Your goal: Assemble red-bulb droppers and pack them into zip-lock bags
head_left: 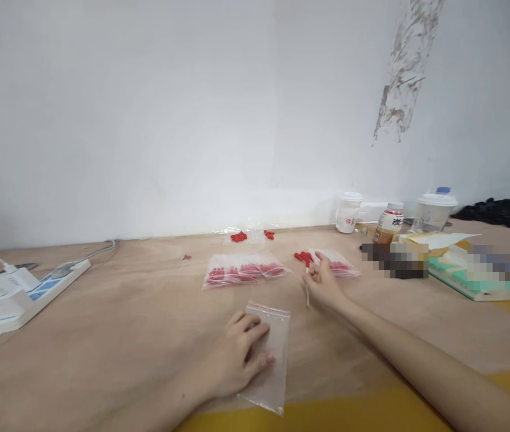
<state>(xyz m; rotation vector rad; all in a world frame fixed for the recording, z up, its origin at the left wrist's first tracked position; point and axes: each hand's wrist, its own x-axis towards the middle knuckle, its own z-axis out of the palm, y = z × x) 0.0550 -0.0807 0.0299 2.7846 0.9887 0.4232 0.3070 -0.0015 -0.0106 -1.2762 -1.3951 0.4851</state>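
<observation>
My left hand lies with its fingers apart on a clear zip-seal bag that is flat on the table and holds nothing I can see. Farther forward, my right hand is closed in a pinch on a thin pale stick pointing down. Small red pieces show just beyond its fingertips; whether they join the stick I cannot tell. Partly behind this hand is a zip bag of red pieces. Several more filled zip bags overlap in a row to the left.
Two small heaps of red pieces lie on clear plastic by the wall. A power strip with cables is at left. On the right stand a white-lidded cup, a bottle, a larger cup and a green-edged book.
</observation>
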